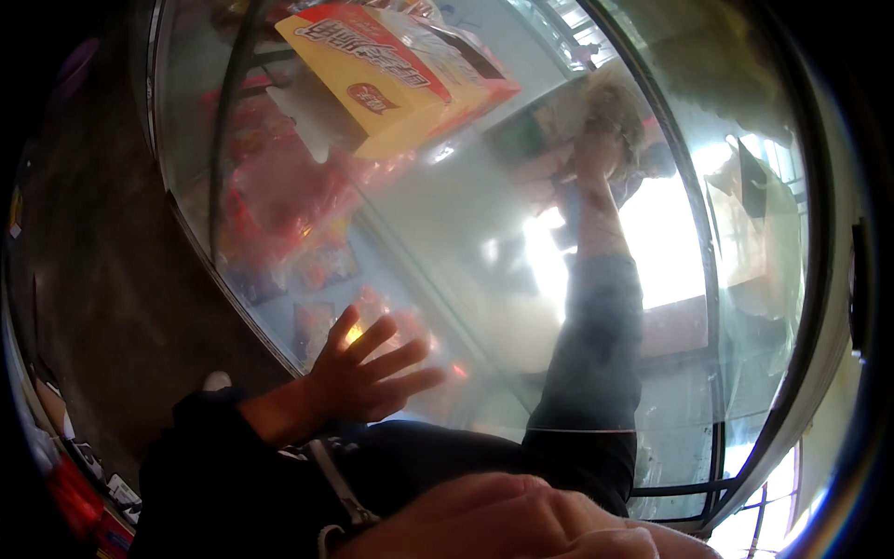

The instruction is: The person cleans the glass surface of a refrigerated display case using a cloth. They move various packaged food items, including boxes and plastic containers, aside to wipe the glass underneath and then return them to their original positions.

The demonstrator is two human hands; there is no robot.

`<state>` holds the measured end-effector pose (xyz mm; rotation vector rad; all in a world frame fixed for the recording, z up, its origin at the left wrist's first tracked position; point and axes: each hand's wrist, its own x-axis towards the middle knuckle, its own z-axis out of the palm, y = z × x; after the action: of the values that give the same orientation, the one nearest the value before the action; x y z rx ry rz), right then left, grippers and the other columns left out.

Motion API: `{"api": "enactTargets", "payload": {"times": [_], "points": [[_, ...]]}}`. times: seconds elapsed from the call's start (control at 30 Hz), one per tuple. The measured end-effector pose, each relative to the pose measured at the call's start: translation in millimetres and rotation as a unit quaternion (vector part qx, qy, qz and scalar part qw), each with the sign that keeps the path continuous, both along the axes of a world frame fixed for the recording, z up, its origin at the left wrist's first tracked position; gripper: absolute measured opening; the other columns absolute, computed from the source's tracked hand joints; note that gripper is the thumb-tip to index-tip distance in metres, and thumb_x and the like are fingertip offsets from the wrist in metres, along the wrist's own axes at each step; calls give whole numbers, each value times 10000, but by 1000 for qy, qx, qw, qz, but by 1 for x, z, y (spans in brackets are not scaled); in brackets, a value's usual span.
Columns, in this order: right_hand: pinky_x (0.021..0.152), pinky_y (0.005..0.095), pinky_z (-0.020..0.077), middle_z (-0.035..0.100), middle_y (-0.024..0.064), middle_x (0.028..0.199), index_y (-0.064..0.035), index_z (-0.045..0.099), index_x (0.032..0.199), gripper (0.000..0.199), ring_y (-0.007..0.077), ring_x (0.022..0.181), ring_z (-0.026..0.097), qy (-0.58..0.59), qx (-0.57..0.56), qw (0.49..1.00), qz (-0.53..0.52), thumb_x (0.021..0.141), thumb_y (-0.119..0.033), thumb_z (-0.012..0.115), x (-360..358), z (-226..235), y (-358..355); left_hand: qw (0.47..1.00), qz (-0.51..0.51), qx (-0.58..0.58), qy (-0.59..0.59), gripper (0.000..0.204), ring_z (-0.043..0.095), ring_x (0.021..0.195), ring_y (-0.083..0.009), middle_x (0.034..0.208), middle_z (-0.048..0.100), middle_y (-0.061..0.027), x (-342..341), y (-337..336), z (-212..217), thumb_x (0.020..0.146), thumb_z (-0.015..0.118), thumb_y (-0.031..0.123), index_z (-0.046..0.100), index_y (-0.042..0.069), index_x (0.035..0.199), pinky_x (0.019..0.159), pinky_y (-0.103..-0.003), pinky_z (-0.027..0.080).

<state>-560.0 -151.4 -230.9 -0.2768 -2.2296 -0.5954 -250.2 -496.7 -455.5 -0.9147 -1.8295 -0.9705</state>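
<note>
My left hand (365, 374) is at the lower middle with its fingers spread and nothing in it, over or against the clear glass of a display case (447, 219). My right arm stretches far forward, its sleeve and hand seen hazily through the glass. My right hand (599, 156) is closed at a crumpled, pale, see-through-looking bundle (615, 107); whether it is cloth or plastic I cannot make out. The fingers there are blurred. Below the glass, near my left hand, lie several small shiny packets (321, 321).
A yellow and red carton (372, 88) with an open flap is at the far middle of the case. Red plastic-wrapped packages (279, 191) lie left of it. Dark frame edges (712, 252) bound the glass, and bright glare covers its right part. Dark floor (102, 252) shows at the left.
</note>
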Motion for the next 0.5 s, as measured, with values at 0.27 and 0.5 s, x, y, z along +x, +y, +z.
{"api": "enactTargets", "payload": {"times": [0.27, 0.5], "points": [[1006, 431, 410, 529, 205, 1293, -99, 477, 1330, 576, 344, 1230, 490, -211, -19, 973, 94, 815, -342, 559, -1, 63, -101, 1000, 3, -15, -1, 385, 357, 1311, -279, 1380, 447, -6, 2, -3, 3, 889, 459, 334, 547, 335, 1263, 1104, -523, 200], [1050, 389, 354, 530, 151, 1303, -115, 488, 1327, 556, 282, 1265, 461, -207, 29, 978, -22, 830, -353, 564, 53, 86, -131, 999, -15, -35, -13, 505, 358, 1257, -343, 1266, 459, -37, 5, -3, 3, 763, 578, 292, 515, 338, 1263, 1124, -584, 93]]}}
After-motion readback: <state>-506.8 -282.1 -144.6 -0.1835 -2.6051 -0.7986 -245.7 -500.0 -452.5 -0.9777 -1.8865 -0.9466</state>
